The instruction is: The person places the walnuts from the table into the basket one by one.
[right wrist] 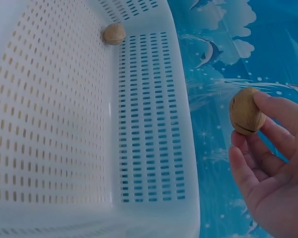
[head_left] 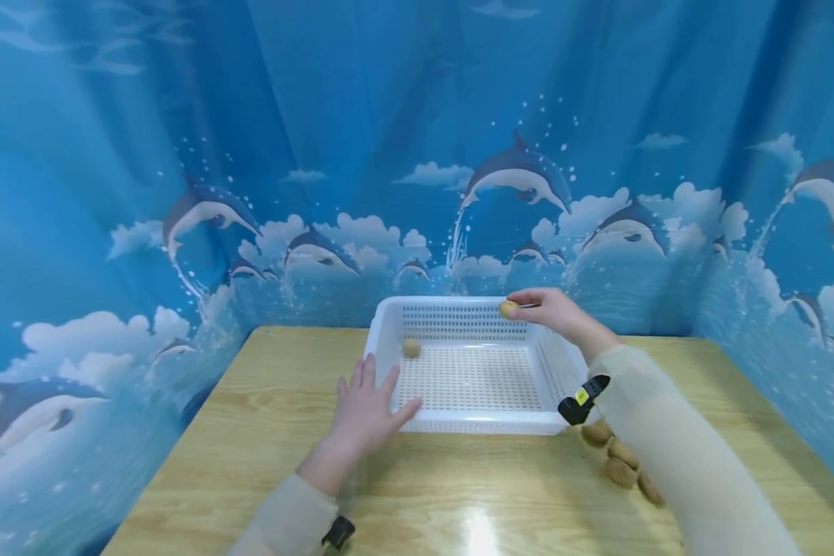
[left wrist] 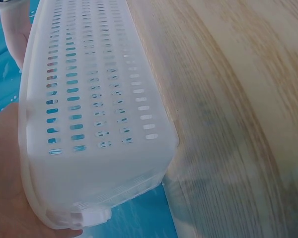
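The right hand [head_left: 552,309] pinches a walnut [right wrist: 246,110] over the basket [head_left: 389,324]; the flat, open left hand [head_left: 364,409] steadies it. Next, I think, comes letting go so it falls inside.

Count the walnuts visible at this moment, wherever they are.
6. One walnut is pinched in the right hand over the basket; one lies inside it at the left wall; four sit on the table by the right forearm, which may hide others.

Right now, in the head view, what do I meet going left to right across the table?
Left hand pressed flat at the basket's near left corner → walnut in the basket → white basket → walnut pinched by the right hand → loose walnuts on the table.
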`<state>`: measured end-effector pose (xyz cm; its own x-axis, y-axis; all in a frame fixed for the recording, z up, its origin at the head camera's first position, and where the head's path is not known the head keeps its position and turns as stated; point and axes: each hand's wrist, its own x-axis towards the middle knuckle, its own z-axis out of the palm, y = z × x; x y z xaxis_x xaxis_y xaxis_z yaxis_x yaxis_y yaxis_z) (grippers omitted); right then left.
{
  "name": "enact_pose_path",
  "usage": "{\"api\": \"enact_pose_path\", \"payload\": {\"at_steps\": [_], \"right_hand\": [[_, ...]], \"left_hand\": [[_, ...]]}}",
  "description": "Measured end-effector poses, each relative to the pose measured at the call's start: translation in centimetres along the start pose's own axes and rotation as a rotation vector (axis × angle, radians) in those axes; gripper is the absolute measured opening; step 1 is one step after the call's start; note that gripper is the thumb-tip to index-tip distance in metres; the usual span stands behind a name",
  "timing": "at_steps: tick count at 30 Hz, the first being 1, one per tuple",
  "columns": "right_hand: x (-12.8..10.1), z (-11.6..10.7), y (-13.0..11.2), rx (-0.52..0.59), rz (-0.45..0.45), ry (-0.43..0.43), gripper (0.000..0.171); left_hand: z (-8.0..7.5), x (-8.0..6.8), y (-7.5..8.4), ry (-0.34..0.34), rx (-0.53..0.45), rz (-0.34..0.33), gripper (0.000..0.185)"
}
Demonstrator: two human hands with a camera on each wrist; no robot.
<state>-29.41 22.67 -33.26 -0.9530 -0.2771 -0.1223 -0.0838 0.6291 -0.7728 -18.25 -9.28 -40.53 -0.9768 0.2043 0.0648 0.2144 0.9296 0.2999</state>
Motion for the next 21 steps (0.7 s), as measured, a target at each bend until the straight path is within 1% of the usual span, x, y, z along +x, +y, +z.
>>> {"api": "enact_pose_path", "payload": {"at_steps": [2, 7, 11, 14, 17, 21], "right_hand": [[0.7, 0.4, -0.2, 0.006, 0.007, 0.002, 0.062], [2.3, 1.2, -0.7, 0.018, 0.010, -0.011, 0.061], [3.6, 2.1, -0.6, 0.022, 0.009, -0.032, 0.062], [4.5, 2.9, -0.3, 0.032, 0.020, -0.047, 0.059], [5.4, 3.9, -0.3, 0.034, 0.040, -0.057, 0.053], [6.7, 5.4, -0.5, 0.017, 0.039, -0.071, 0.048]], "left_hand": [[-0.1, 0.0, 0.0, -0.001, 0.012, -0.001, 0.077], [-0.3, 0.1, 0.1, -0.005, 0.006, 0.003, 0.077], [-0.2, 0.3, 0.1, -0.003, 0.012, 0.000, 0.077], [-0.1, 0.4, 0.1, -0.009, 0.024, -0.010, 0.077], [0.0, 0.3, 0.2, -0.020, 0.026, -0.015, 0.078], [0.0, 0.0, 0.0, -0.015, 0.021, -0.019, 0.077]]}}
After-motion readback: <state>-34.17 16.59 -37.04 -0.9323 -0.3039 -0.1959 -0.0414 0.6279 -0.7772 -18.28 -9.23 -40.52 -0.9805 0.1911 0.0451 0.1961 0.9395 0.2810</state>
